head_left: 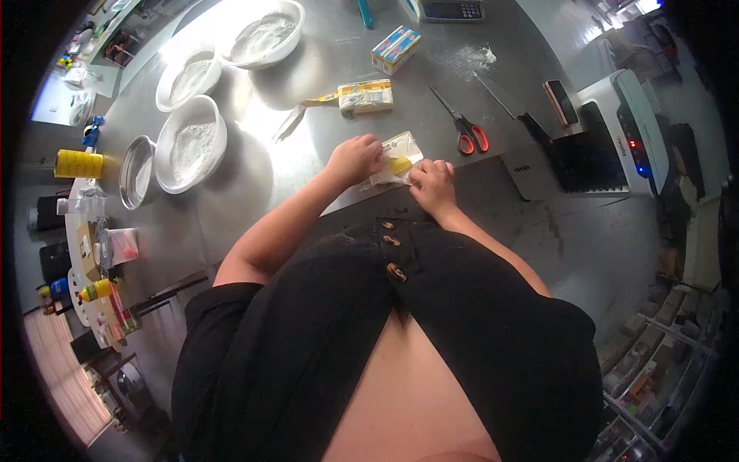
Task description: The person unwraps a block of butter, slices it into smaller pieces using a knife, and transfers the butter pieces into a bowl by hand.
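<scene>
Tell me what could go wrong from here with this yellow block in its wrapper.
The yellow block is near the table's front edge, so it might slip off. The wrapper, between the left hand and right hand, could tear and leave scraps. The scissors, to the right with handles near that edge, could get knocked down.

I count three white bowls (pixel 219 137), one steel bowl (pixel 128 185) along my tabletop's (pixel 254 169) left edge; one digital scale (pixel 452 10), one carton (pixel 396 50) toward the far edge; one knife (pixel 531 125), one phone (pixel 562 103), one pair of scissors (pixel 463 123) toward the right; one opened wrapper (pixel 404 143) at the near edge.
</scene>
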The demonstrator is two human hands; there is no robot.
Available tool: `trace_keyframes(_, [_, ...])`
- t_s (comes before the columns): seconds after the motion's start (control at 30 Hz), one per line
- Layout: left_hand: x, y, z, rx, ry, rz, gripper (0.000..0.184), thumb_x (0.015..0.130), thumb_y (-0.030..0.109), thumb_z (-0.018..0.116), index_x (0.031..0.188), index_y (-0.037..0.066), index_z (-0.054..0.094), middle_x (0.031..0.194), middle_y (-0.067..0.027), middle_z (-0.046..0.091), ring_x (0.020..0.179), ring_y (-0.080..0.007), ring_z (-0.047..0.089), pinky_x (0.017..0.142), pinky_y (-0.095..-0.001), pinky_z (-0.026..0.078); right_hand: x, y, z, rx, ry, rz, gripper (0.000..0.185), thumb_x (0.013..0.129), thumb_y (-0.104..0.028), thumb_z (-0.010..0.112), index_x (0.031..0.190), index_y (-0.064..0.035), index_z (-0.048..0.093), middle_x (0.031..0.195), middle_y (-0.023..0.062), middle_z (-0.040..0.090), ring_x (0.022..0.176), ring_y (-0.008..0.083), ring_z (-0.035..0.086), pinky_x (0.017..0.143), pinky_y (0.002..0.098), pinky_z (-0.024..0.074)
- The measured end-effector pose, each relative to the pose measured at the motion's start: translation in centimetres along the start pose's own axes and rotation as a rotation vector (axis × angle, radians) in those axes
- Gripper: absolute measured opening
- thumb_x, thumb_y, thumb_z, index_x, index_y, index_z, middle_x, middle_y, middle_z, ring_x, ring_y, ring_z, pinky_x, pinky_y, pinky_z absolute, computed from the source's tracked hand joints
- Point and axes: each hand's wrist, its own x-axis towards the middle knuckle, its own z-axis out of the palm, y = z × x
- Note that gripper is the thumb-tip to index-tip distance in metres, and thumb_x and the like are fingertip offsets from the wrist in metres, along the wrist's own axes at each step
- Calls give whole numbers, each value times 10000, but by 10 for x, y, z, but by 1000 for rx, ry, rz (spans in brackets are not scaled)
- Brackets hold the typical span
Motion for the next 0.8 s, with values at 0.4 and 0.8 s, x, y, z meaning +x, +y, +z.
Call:
trace_keyframes(0.4, [-20, -7, 20, -503, 219, -597, 255, 805, 231, 590, 906, 4, 648, 918, -169, 634, 810, -278, 645, 743, -372, 514, 27, 30, -8, -45, 111, 22, 70, 646, -129, 648, 701, -154, 612, 883, -66, 618, 847, 215, 511, 834, 391, 351])
trace_keyframes(0.8, [-52, 15, 10, -681, 393, -691, 332, 845, 197, 624, 1107, 2, 569, 1079, -166, 577, 948, -257, 595, 851, -369, 485, 45, 0, -21, -34, -34, 176, 30, 727, -192, 642, 748, -174, 653, 869, 36, 534, 882, 269, 512, 799, 414, 392])
